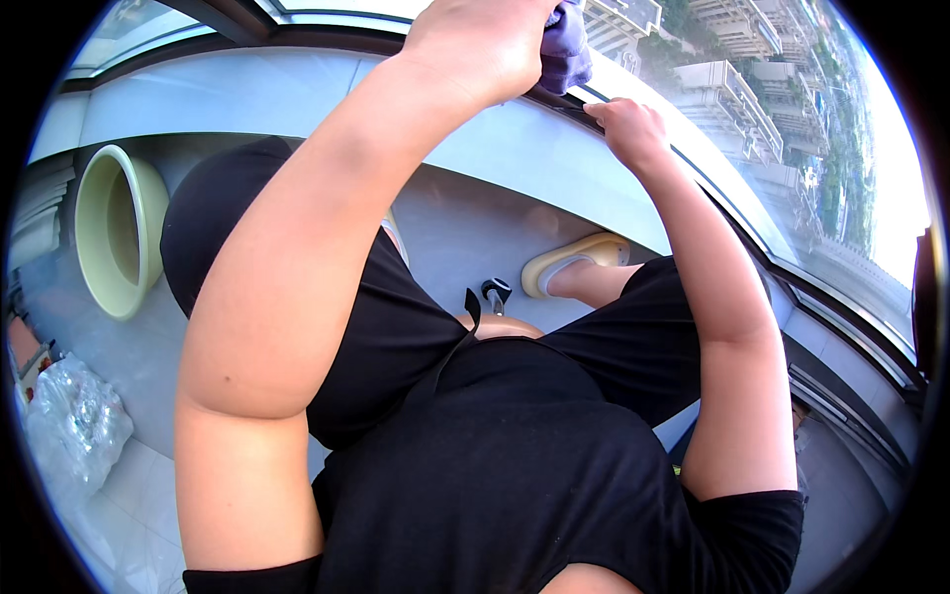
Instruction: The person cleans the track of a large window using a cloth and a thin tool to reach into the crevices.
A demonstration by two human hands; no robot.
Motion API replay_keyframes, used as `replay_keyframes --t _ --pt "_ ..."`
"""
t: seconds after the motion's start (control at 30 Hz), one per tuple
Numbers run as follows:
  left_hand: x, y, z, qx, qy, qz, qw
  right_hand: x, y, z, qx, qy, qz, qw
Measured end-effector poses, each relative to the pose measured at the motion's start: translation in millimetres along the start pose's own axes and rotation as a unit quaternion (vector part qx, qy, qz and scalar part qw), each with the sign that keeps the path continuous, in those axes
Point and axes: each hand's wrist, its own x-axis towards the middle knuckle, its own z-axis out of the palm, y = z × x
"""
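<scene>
At the top of the head view, my left hand (pixel 482 44) grips a bunched purple cloth (pixel 568 56), which hangs beside the dark window frame. The fingertips of this hand are partly cut off by the picture's edge. Lower and to the right, my right hand (pixel 633 130) is at the dark lower window frame (pixel 549 98), with one finger stretched along it and the others bent. Whether it pinches anything thin there cannot be made out. The window glass (pixel 742 148) rises beyond both hands, with buildings and trees far below outside.
A pale green plastic basin (pixel 152 223) stands on the floor at left, near a clear plastic bag (pixel 78 416). A white wall (pixel 505 160) runs under the window. Between my legs is a caster wheel (pixel 496 288), with a yellow clog (pixel 575 260) on my right foot.
</scene>
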Motion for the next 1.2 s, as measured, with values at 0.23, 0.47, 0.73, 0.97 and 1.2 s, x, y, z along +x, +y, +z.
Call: replay_keyframes --t 0.23,0.47,0.73,0.97,1.2 --pt "1 -2 -3 -0.009 0.002 -0.022 1.000 -9 5 11 -0.020 0.016 0.014 1.000" --pt "-1 -3 -5 0.012 0.008 -0.019 1.000 -4 -3 -5 -0.056 -0.031 0.000 0.998" --pt "2 -3 -3 0.019 0.000 -0.025 1.000 -12 9 6 -0.041 0.033 0.008 0.999" --pt "-1 2 -8 0.029 0.013 -0.021 0.999 -11 -1 3 -0.059 0.028 -0.007 0.998" --pt "4 -1 -4 0.048 -0.013 -0.036 0.998 -16 12 8 -0.060 -0.023 0.018 0.998"
